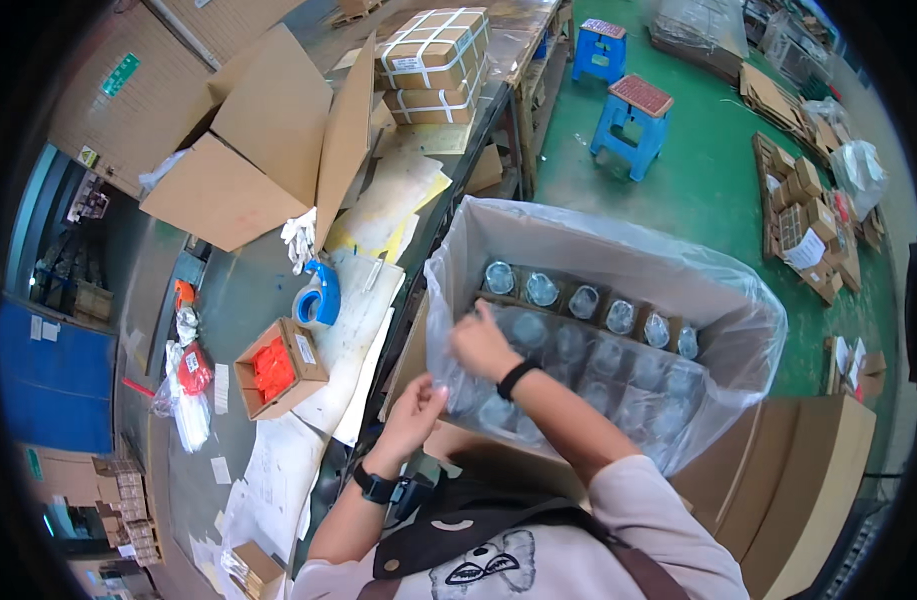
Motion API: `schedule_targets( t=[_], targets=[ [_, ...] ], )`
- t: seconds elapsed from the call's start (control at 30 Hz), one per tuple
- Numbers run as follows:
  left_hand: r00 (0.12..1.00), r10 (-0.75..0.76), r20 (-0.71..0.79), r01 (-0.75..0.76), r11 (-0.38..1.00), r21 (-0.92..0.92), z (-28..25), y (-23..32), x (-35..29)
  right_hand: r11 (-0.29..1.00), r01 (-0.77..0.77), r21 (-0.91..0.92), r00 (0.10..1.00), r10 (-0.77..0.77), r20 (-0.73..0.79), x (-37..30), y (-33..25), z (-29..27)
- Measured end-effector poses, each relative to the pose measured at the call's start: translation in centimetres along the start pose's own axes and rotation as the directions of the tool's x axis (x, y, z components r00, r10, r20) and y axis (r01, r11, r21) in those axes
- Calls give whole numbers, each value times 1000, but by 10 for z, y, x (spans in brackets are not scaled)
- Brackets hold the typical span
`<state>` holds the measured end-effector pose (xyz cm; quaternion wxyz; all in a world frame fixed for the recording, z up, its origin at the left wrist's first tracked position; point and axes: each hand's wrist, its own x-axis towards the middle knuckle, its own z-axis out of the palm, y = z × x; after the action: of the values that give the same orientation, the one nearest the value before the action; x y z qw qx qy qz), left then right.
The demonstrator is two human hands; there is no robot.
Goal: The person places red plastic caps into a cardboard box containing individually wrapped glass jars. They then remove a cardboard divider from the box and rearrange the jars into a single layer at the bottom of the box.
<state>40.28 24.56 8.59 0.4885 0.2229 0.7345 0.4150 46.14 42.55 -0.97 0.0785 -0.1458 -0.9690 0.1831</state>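
Head camera view: the person's left hand (416, 408) pinches the near edge of a clear plastic liner bag (619, 250), while the right hand (482, 347) presses, fingers curled, on the film folded over rows of glass jars (584, 300) set in cardboard dividers. Bag and jars fill an open carton (809, 480) just right of a grey workbench (239, 290), where a blue tape dispenser (319, 297) and a small box of orange parts (279, 367) lie.

Left hand (416, 405) and right hand (482, 345) gripping clear plastic liner (619, 240), glass jars (579, 330) in box
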Motion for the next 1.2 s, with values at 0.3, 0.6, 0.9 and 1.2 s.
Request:
schedule_targets(
  t=[0.3, 0.6, 0.9, 1.2],
  targets=[
    [946, 320, -52, -298, 921, 250, -43, -18, 7, 925, -151, 348, 953, 230, -198, -84, -146, -37],
    [990, 85, -115, -108, 972, -210, -89, -33, 17, 958, -52, 281, 998, 36, 59, -84, -211, -7],
    [942, 334, -43, -319, 926, 200, -100, -99, 69, 826, -240, 510, 966, 151, 209, -80, -218, 38],
    [964, 241, -113, -213, 953, 215, -87, -73, 59, 861, -310, -403, 534, 509, 676, -263, -54, -81]
  ],
)
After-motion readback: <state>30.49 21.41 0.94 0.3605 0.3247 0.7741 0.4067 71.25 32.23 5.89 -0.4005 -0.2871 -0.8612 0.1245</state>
